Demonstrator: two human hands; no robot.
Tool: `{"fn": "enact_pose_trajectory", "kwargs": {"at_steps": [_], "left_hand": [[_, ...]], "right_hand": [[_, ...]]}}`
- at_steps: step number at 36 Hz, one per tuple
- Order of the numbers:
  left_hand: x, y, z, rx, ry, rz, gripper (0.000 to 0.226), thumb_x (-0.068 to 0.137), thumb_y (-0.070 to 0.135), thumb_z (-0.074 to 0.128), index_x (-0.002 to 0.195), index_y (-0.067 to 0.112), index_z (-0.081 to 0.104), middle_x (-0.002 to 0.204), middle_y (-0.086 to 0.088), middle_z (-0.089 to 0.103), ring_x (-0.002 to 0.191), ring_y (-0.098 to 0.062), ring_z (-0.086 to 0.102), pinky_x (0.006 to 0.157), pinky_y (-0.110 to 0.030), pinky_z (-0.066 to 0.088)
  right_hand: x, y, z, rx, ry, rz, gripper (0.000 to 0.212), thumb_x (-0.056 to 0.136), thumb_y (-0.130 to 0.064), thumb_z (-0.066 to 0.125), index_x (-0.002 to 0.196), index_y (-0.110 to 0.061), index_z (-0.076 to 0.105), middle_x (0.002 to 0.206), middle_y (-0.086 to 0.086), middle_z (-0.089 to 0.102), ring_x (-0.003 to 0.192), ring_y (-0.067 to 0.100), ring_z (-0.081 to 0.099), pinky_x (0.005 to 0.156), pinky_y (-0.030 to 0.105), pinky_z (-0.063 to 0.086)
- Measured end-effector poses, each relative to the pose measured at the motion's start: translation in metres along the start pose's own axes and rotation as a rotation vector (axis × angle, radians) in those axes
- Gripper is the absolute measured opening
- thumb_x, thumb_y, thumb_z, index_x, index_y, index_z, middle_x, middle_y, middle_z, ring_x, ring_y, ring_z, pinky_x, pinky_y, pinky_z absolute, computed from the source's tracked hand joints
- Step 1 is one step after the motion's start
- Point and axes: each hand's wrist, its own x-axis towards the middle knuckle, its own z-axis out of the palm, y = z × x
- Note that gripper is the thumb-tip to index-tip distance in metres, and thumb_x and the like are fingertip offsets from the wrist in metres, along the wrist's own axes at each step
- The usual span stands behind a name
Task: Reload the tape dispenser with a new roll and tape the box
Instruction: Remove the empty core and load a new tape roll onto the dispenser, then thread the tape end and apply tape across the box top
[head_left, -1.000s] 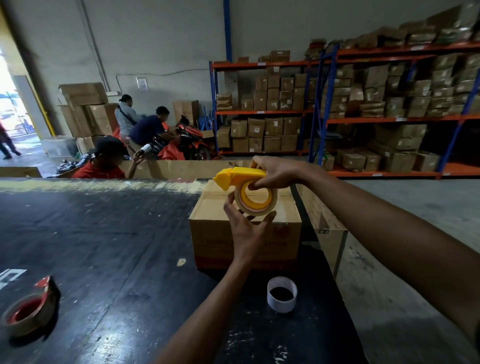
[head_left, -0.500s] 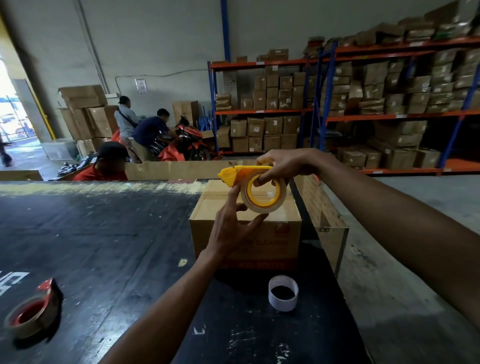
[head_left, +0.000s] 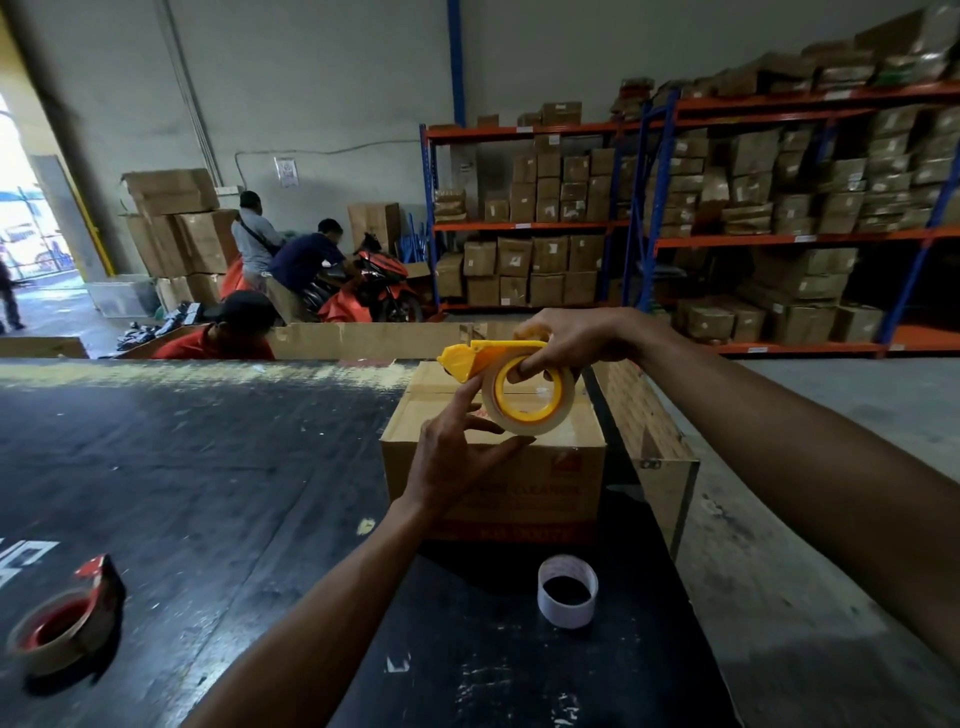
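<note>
2 hands (head_left: 566, 340) (round yellow dispenser (head_left: 498, 358))

I hold the yellow tape dispenser (head_left: 483, 358), a pale tape roll (head_left: 527, 397) seated in it, above the closed cardboard box (head_left: 519, 467) near the table's right edge.

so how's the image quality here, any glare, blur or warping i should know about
Head view: the doorway at far left is blown out to white; the shelving bows from wide-angle distortion; the red tape dispenser at the lower left corner looks soft and stretched; the yellow dispenser, both hands and the box are dim but readable.
</note>
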Motion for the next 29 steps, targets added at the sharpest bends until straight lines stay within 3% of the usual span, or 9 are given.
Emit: {"fn": "enact_pose_trajectory", "kwargs": {"at_steps": [6, 12, 14, 17, 19, 22, 25, 29], "left_hand": [[-0.001, -0.005, -0.006, 0.036, 0.052, -0.010, 0.082, 0.074, 0.036, 0.090, 0.140, 0.008, 0.050, 0.115, -0.004, 0.075, 0.085, -0.007, 0.076, 0.073, -0.035, 0.064], [-0.002, 0.006, -0.002, -0.032, 0.216, -0.092, 0.084, 0.073, 0.036, 0.091, 0.141, 0.008, 0.049, 0.121, 0.013, 0.065, 0.080, -0.003, 0.076, 0.088, -0.034, 0.061], [-0.001, 0.008, 0.001, -0.046, 0.239, -0.121, 0.084, 0.073, 0.039, 0.090, 0.140, 0.010, 0.048, 0.116, 0.010, 0.071, 0.081, 0.002, 0.074, 0.089, -0.026, 0.059], [0.001, 0.010, 0.001, -0.054, 0.232, -0.110, 0.083, 0.072, 0.038, 0.090, 0.137, 0.013, 0.045, 0.105, -0.005, 0.077, 0.085, 0.015, 0.067, 0.086, -0.003, 0.046], [0.006, 0.005, -0.004, -0.068, 0.196, -0.061, 0.081, 0.073, 0.035, 0.090, 0.137, 0.012, 0.045, 0.110, -0.007, 0.075, 0.087, 0.011, 0.070, 0.088, -0.010, 0.050], [0.008, -0.008, -0.014, -0.030, 0.154, 0.033, 0.070, 0.078, 0.031, 0.087, 0.134, 0.007, 0.052, 0.120, -0.006, 0.072, 0.086, -0.002, 0.074, 0.087, -0.036, 0.061], [0.007, -0.014, -0.019, 0.028, 0.137, 0.069, 0.062, 0.079, 0.029, 0.085, 0.130, 0.008, 0.058, 0.124, -0.008, 0.071, 0.085, -0.002, 0.072, 0.073, -0.036, 0.063], [0.006, -0.017, -0.021, 0.036, 0.131, 0.086, 0.058, 0.079, 0.024, 0.085, 0.128, 0.004, 0.062, 0.119, -0.009, 0.074, 0.084, -0.008, 0.075, 0.071, -0.032, 0.063]], "right_hand": [[0.007, -0.002, 0.004, 0.004, 0.025, -0.014, 0.025, 0.090, -0.029, 0.076, 0.109, -0.020, 0.062, 0.103, 0.008, 0.067, 0.087, 0.018, 0.069, 0.068, 0.031, 0.057], [0.007, -0.007, 0.004, 0.097, 0.056, -0.010, 0.041, 0.090, -0.019, 0.075, 0.124, -0.018, 0.052, 0.111, 0.009, 0.065, 0.090, 0.023, 0.073, 0.068, 0.037, 0.064], [0.009, -0.008, 0.004, 0.083, 0.076, -0.011, 0.039, 0.091, -0.016, 0.074, 0.122, -0.018, 0.051, 0.111, 0.011, 0.063, 0.090, 0.026, 0.073, 0.069, 0.040, 0.064], [0.012, -0.010, 0.005, 0.002, 0.122, -0.034, 0.026, 0.094, -0.015, 0.068, 0.114, -0.022, 0.052, 0.105, 0.011, 0.064, 0.089, 0.024, 0.071, 0.074, 0.037, 0.064], [0.013, -0.011, 0.004, -0.016, 0.138, -0.052, 0.021, 0.095, -0.014, 0.065, 0.110, -0.023, 0.053, 0.100, 0.009, 0.064, 0.084, 0.021, 0.068, 0.072, 0.034, 0.061], [0.012, -0.009, 0.003, -0.059, 0.140, -0.043, 0.021, 0.096, -0.013, 0.063, 0.114, -0.020, 0.054, 0.099, 0.007, 0.062, 0.081, 0.018, 0.064, 0.066, 0.029, 0.055], [0.012, -0.005, 0.003, -0.076, 0.120, -0.031, 0.021, 0.097, -0.014, 0.064, 0.115, -0.020, 0.055, 0.102, 0.008, 0.063, 0.084, 0.018, 0.064, 0.065, 0.028, 0.052], [0.011, -0.004, 0.004, -0.066, 0.111, -0.031, 0.018, 0.097, -0.012, 0.063, 0.111, -0.020, 0.056, 0.097, 0.005, 0.061, 0.081, 0.015, 0.063, 0.062, 0.025, 0.052]]}}
